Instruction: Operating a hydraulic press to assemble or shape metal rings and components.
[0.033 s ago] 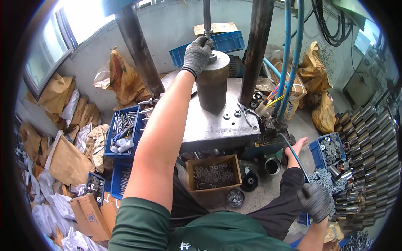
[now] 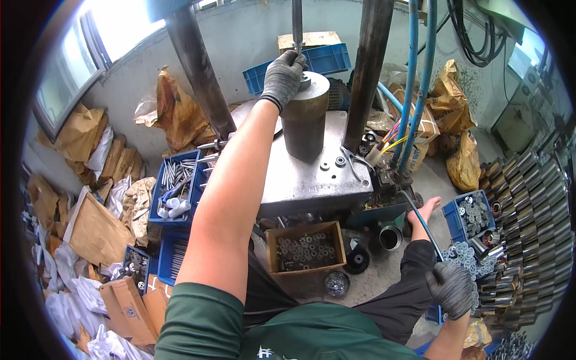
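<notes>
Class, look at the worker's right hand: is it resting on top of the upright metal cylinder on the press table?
No: the right hand is low beside the blue crate of metal rings; the left hand touches the cylinder.

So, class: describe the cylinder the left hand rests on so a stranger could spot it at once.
Find the grey steel machine table between two dark columns. On it stands a dark metal cylinder, the gloved left hand on its top. It is the only tall, thick block there; its neighbours are small washers.

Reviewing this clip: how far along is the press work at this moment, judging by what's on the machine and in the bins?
Done: the cardboard box under the press table holds many small metal rings. In hand: the gloved left hand rests on a ring atop the steel cylinder, beneath the vertical rod. The gloved right hand reaches into loose rings beside the blue bin. Left: both still hold plenty.
</notes>
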The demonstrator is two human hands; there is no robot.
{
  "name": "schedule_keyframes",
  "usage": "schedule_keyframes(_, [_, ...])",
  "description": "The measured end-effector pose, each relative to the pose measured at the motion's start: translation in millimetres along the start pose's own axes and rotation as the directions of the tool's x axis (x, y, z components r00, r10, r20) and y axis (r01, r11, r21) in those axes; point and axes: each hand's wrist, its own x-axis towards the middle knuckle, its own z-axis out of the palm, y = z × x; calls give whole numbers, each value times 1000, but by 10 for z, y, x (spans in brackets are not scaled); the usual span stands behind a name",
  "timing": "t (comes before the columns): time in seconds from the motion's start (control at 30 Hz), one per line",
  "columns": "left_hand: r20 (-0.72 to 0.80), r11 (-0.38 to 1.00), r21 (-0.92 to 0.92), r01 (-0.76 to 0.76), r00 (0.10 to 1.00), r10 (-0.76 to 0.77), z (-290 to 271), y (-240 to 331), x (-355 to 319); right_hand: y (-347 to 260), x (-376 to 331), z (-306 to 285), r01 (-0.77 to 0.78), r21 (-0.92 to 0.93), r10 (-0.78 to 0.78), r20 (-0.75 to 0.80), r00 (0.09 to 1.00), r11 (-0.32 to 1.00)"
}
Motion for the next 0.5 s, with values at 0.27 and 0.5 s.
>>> schedule_keyframes(0.27, [10, 999, -31, 33, 999, -33, -14, 87, -76, 32, -14, 57, 0, 9, 0, -72, 997, 1000])
schedule_keyframes(0.5, [24, 999, -29, 33, 999, -33, -68, -8, -39, 60, -7, 122, 2, 78, 5, -91, 996, 997])
